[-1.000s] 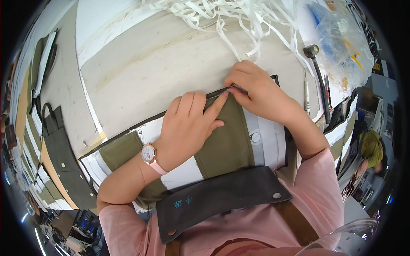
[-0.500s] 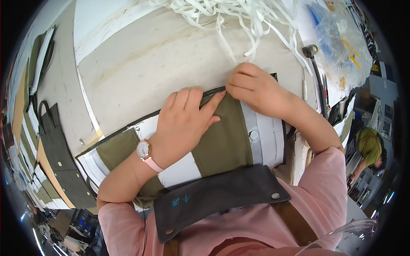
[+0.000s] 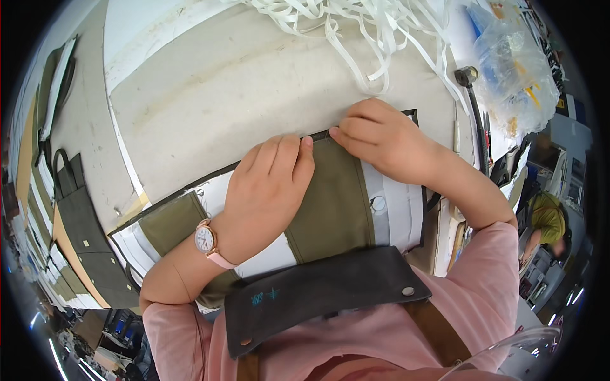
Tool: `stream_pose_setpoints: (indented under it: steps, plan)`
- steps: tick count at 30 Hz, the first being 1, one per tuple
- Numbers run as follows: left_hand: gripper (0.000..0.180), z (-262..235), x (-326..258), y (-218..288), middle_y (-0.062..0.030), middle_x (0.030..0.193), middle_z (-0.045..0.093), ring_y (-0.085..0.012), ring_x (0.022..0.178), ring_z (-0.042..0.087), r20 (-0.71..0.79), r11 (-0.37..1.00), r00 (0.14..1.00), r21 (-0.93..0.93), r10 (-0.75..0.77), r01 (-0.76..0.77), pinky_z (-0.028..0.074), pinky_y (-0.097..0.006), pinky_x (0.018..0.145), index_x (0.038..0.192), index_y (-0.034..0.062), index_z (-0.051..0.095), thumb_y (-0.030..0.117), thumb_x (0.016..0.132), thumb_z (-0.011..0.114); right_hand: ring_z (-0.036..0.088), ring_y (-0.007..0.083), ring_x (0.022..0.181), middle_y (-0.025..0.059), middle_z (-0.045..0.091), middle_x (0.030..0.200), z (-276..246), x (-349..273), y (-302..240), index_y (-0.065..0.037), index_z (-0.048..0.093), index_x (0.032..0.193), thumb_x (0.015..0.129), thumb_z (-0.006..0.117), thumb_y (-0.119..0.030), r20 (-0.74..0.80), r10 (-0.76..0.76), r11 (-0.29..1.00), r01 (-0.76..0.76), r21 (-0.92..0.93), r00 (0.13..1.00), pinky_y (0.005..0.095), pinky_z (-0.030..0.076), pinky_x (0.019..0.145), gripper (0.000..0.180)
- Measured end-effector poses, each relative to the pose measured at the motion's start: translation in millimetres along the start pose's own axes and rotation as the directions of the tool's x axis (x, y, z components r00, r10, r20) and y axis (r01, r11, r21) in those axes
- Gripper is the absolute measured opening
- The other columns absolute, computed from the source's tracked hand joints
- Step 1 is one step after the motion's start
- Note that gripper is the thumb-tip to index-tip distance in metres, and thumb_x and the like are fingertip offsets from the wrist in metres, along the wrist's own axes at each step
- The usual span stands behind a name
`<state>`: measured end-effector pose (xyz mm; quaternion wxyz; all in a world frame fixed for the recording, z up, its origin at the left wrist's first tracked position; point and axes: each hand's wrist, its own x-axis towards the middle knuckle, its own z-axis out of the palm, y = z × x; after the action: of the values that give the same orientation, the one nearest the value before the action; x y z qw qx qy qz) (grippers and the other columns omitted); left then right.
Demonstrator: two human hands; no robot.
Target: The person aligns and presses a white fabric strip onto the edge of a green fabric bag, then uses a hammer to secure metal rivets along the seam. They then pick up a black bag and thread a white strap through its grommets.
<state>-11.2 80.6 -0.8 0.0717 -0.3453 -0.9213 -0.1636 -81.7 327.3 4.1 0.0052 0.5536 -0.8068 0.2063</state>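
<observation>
It is a cluttered workshop, with a co-worker bent over off to the right, and in the middle a pale, scuffed bench heaped at its far edge with loose white straps. A clear plastic bag fills the far right corner, a black-handled hammer lies just this side of it, and a dark bag piece with a handle rests toward the left edge. The fabric panel sits along the near edge, slightly askew, its lower side partly covered by the apron bib. I'd take it for something light and floppy in the cloth, a little stiffer along its bound rim, neither fragile nor especially slippery; it would probably sag or crease if lifted by one corner. The rim seems the best place to hold it, two points apart so the stretch between stays flat. Just so, the right hand pinches the far rim between thumb and fingers, and the left hand appears closed over the same rim just beside it, fingertips hidden. The panel itself is olive and white in broad blocks, edged in black, with stitched seams, a pale grey strip and a round whitish disc towards its right end.
</observation>
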Motion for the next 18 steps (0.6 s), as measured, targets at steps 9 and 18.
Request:
stream_pose_setpoints:
  steps: [9,18]
  plan:
    - [0.041,-3,8,-3,-0.0120,0.101,0.059,-0.0259,0.095,0.059,0.049,0.997,0.999,-0.073,0.011,-0.007,0.052,-0.035,0.081,0.116,0.0000,0.068,0.018,0.080,0.075,0.059,0.0268,0.095,0.0097,0.059,0.100,1,-5,-6,0.005,0.069,0.104,0.074,0.070,-0.007,0.002,-0.063,0.990,0.063,-0.125,0.998,0.0374,0.053,0.080,0.032]
    - [0.046,13,6,3,-0.0107,0.101,0.057,-0.0256,0.094,0.057,-0.034,0.997,0.999,-0.065,0.034,-0.036,0.050,-0.036,0.082,0.123,0.0017,0.067,0.020,0.082,0.073,0.056,0.0310,0.095,0.0092,0.058,0.096,-4,-13,-1,-0.002,0.067,0.100,0.076,0.065,0.005,-0.092,0.329,0.937,-0.314,0.151,0.940,0.0387,0.050,0.085,0.026]
